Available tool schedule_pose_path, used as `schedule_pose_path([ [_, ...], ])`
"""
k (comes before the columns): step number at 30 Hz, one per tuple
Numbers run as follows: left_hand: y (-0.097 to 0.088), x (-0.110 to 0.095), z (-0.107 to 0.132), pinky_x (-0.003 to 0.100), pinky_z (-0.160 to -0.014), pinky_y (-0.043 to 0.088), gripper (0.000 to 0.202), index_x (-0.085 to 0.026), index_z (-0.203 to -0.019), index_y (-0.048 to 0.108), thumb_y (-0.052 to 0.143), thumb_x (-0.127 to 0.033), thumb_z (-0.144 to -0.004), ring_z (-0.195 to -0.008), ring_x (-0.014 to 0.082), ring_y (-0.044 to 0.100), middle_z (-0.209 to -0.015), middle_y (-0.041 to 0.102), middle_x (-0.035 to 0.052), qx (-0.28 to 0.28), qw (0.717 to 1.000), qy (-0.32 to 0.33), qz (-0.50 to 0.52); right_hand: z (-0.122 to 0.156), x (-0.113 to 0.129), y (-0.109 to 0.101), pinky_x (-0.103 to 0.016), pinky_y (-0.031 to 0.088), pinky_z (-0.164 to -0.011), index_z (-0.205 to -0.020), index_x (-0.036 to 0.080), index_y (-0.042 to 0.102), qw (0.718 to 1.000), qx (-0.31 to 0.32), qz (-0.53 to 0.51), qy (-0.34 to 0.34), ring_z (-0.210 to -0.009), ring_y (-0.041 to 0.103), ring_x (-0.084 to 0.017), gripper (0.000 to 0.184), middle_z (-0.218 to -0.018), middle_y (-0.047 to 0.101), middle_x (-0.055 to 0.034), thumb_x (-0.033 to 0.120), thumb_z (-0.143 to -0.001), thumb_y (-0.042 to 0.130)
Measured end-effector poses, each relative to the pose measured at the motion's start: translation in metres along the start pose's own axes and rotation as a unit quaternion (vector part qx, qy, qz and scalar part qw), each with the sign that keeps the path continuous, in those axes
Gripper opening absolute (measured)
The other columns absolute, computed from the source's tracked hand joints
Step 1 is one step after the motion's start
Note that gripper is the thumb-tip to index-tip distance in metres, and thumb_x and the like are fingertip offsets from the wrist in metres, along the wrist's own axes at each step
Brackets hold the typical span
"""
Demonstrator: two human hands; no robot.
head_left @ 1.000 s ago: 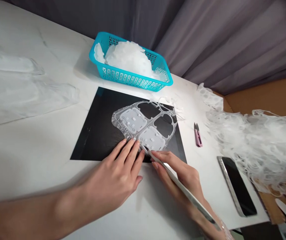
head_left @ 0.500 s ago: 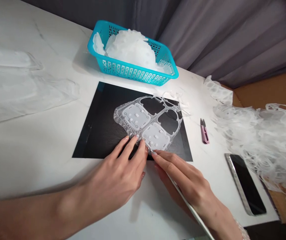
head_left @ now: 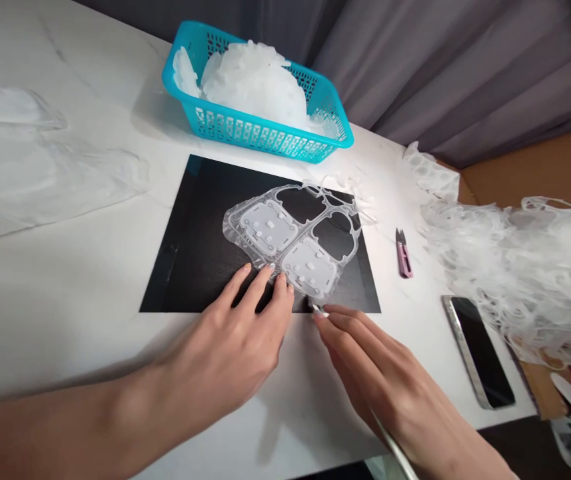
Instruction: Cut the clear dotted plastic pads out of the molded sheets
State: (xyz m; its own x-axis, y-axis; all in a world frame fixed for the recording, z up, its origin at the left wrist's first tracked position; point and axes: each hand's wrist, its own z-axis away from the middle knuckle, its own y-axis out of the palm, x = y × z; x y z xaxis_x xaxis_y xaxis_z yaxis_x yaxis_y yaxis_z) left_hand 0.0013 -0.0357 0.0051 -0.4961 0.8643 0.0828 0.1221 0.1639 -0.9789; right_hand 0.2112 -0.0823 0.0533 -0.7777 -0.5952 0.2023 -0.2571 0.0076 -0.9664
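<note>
A translucent moulded plastic sheet [head_left: 292,233] with four cells lies on a black mat [head_left: 205,247]; two cells hold white pads, two are cut out. My left hand [head_left: 238,340] lies flat on the mat with fingers stretched, fingertips pressing the sheet's near edge. My right hand [head_left: 370,370] is closed around a thin, long metal tool [head_left: 390,443]; its tip touches the sheet's near corner beside the lower pad. The tool's shaft runs under my palm and out past my wrist.
A turquoise basket [head_left: 265,137] heaped with white pieces stands behind the mat. Pink thread snips [head_left: 404,253] and a phone [head_left: 480,353] lie to the right, beside a big pile of translucent plastic offcuts [head_left: 520,267]. Clear plastic bags [head_left: 40,173] lie at left.
My right hand has slid the tool's tip rightward along the sheet's near edge, and the hand has turned flatter. My left hand keeps pressing the same spot.
</note>
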Motion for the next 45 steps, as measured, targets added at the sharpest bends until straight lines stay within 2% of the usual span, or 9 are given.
schedule_pose_path([
  [10,0.01,-0.001,0.002,0.057,-0.113,0.035,0.042,-0.008,-0.131,0.062,0.052,-0.019,-0.092,-0.134,0.0432,0.047,-0.148,0.048,0.0213,-0.021,0.999,-0.003,0.024,-0.011,0.006,-0.007,-0.04,0.062,-0.079,-0.119,0.008,0.057,1.0,-0.016,-0.005,-0.015,-0.094,0.068,-0.026,0.024,-0.096,0.07,-0.0158,0.005,-0.097,0.048],
  [13,0.013,0.001,0.002,0.058,-0.113,0.035,0.041,-0.007,-0.129,0.064,0.054,-0.021,-0.091,-0.132,0.0436,0.049,-0.148,0.048,0.0211,-0.029,0.999,0.004,0.028,-0.015,0.006,-0.005,-0.038,0.062,-0.073,-0.116,0.008,0.06,1.0,-0.004,-0.005,-0.009,-0.09,0.068,-0.025,0.024,-0.092,0.07,-0.0147,0.006,-0.1,0.042],
  [21,0.011,0.002,0.003,0.056,-0.111,0.038,0.043,-0.007,-0.128,0.066,0.056,-0.027,-0.091,-0.129,0.0416,0.051,-0.144,0.054,0.0193,-0.052,0.999,0.006,0.011,-0.021,0.003,0.003,-0.04,0.061,-0.082,-0.112,-0.002,0.063,1.0,-0.003,0.007,-0.018,-0.094,0.065,-0.026,0.025,-0.093,0.068,-0.0182,0.003,-0.099,0.042],
  [26,0.007,0.001,0.001,0.056,-0.11,0.04,0.047,-0.006,-0.134,0.061,0.051,-0.029,-0.095,-0.131,0.0413,0.049,-0.145,0.052,0.0183,-0.038,0.999,0.002,0.014,-0.016,0.002,-0.003,-0.041,0.062,-0.071,-0.108,-0.003,0.065,1.0,0.022,0.009,-0.017,-0.082,0.064,-0.025,0.028,-0.085,0.066,-0.0167,0.001,-0.097,0.039],
  [30,0.005,0.003,-0.001,0.056,-0.11,0.039,0.05,-0.003,-0.138,0.056,0.045,-0.03,-0.098,-0.132,0.0423,0.047,-0.146,0.051,0.0185,-0.023,1.0,0.006,0.016,-0.012,-0.002,-0.009,-0.042,0.063,-0.07,-0.105,-0.004,0.066,0.999,0.024,0.018,-0.038,-0.088,0.066,-0.029,0.027,-0.082,0.066,-0.0165,0.0,-0.096,0.04],
  [35,0.004,0.005,-0.002,0.055,-0.11,0.04,0.046,-0.004,-0.136,0.059,0.044,-0.026,-0.098,-0.13,0.0397,0.051,-0.143,0.055,0.0164,-0.038,0.999,-0.002,0.029,-0.019,-0.004,-0.009,-0.041,0.063,-0.067,-0.102,-0.002,0.068,0.997,0.017,0.035,-0.065,-0.086,0.068,-0.029,0.026,-0.081,0.067,-0.0158,0.0,-0.095,0.043],
  [37,0.003,0.005,-0.002,0.054,-0.109,0.041,0.045,-0.005,-0.134,0.061,0.044,-0.024,-0.098,-0.129,0.0389,0.052,-0.142,0.057,0.016,-0.044,0.999,-0.003,0.026,-0.021,-0.005,-0.006,-0.043,0.064,-0.071,-0.104,-0.002,0.068,0.997,0.014,0.04,-0.058,-0.089,0.069,-0.03,0.025,-0.087,0.069,-0.0174,0.0,-0.095,0.044],
  [41,0.001,0.004,-0.003,0.053,-0.109,0.041,0.043,-0.005,-0.132,0.063,0.046,-0.023,-0.097,-0.128,0.0382,0.053,-0.138,0.06,0.016,-0.052,0.998,-0.008,0.022,-0.02,-0.013,0.004,-0.049,0.058,-0.097,-0.121,0.001,0.063,1.0,-0.004,0.008,-0.016,-0.121,0.062,-0.033,0.028,-0.123,0.067,-0.0238,0.008,-0.098,0.048],
  [45,0.002,0.005,-0.003,0.053,-0.108,0.041,0.043,-0.004,-0.13,0.064,0.047,-0.022,-0.095,-0.127,0.038,0.054,-0.139,0.06,0.0163,-0.064,0.997,-0.011,0.029,-0.016,-0.026,0.016,-0.041,0.056,-0.104,-0.13,0.01,0.057,0.993,-0.031,-0.11,0.024,-0.124,0.061,-0.023,0.033,-0.13,0.065,-0.0171,0.008,-0.099,0.046],
])
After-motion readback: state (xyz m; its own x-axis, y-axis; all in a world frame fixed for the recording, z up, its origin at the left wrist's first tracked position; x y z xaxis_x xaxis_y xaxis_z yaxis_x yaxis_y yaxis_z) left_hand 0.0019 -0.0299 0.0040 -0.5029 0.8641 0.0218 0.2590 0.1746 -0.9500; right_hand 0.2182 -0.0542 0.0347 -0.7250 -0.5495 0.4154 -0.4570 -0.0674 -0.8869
